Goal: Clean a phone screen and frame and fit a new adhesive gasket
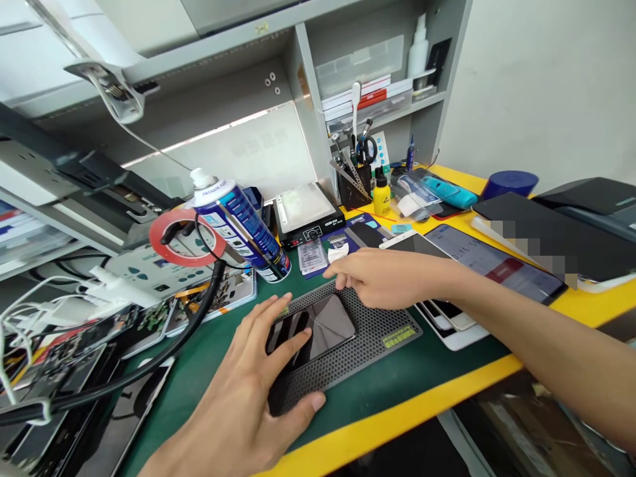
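Note:
A smartphone with a dark, glossy screen lies face up on a grey perforated mat. My left hand is spread with its fingers apart, and its fingertips rest on the phone's screen and near edge. Over the mat's far edge, my right hand is closed, its fingers curled in a pinch. Whatever it may hold is hidden by the fingers. Just beyond those fingertips is a crumpled white wipe; I cannot tell whether they touch it. A small clear packet lies beside the wipe.
A blue spray can leans behind the mat beside a roll of red tape. Several phones and tablets, including a lit tablet, lie to the right. A black cable arcs across the left. A yellow bottle stands at the back.

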The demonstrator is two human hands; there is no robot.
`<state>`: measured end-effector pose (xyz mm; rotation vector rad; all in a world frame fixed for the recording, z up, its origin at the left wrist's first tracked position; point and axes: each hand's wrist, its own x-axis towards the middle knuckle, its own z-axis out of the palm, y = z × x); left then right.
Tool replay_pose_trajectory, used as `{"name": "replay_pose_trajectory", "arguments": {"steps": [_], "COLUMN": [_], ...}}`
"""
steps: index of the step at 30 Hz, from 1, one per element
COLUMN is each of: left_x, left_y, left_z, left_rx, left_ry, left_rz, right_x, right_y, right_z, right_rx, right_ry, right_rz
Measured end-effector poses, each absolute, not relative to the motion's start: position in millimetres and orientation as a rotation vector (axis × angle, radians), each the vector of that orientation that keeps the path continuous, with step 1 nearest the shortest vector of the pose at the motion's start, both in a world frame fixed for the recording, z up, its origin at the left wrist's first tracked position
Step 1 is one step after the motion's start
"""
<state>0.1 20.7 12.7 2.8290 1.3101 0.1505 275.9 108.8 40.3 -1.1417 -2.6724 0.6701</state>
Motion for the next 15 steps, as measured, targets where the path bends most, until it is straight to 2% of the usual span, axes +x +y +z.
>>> {"name": "replay_pose_trajectory", "arguments": {"steps": [15], "left_x": [-11.1], "left_y": [-1.3], "left_z": [19.4], "left_rx": [2.87], "left_ry": [1.272], "left_rz": [0.144], "right_x": [274.7], "right_y": [106.6], "right_z": [41.8], "right_rx": [-1.146], "right_ry": [-2.655], "right_rz": [0.767]}}
